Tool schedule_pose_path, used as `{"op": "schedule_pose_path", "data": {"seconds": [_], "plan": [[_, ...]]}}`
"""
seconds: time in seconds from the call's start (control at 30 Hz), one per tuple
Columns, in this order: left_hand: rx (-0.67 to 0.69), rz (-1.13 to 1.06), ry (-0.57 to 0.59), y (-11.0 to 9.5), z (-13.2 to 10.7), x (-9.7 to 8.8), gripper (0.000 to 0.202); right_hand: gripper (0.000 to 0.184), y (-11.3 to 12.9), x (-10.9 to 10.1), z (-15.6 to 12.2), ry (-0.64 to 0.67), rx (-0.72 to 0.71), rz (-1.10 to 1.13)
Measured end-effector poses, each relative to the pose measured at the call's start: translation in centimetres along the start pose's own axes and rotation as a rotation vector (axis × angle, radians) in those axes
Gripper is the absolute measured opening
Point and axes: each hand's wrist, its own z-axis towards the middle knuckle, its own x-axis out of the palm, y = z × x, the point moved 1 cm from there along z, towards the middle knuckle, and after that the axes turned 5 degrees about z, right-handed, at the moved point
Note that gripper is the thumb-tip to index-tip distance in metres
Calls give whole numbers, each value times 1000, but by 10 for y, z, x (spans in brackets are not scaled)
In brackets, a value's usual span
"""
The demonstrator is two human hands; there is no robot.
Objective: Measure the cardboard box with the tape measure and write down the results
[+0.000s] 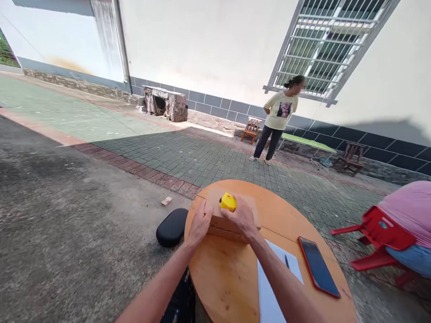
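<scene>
A flat cardboard box (222, 224) lies on the round wooden table (215, 273). My left hand (201, 223) grips the box's left edge, its thumb near the front corner and its fingers along the side. Above the top of the box, my right hand (243, 216) holds a yellow tape measure (229, 202) between thumb and fingers. An orange spot shows on its upper face and a dark part on its left. I cannot tell whether the tape measure touches the box.
White paper (272, 287) with a pen (287, 262) and a red-edged phone (318, 267) lie at the table's right. A black case (172, 227) is beside the table. One person (281, 114) stands near the wall; another sits on a red chair (384, 233).
</scene>
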Motion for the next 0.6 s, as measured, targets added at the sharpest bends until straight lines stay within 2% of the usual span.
{"op": "schedule_pose_path", "data": {"seconds": [0.1,0.2,0.33,0.47,0.6], "plan": [[-45,-43,65,0,-13,-1,47,55,-6,-23,-22,-56,69,243],[-52,-72,82,-2,-32,-10,51,60,-15,-52,-52,-211,151,627],[-39,-149,85,0,-58,-19,53,58,-29,-80,-86,-440,188,813],[-89,-199,32,14,-84,-29,58,50,-41,-83,-113,-603,282,967],[-138,-194,32,24,-110,-36,62,44,-49,-67,-142,-607,348,1152]]}}
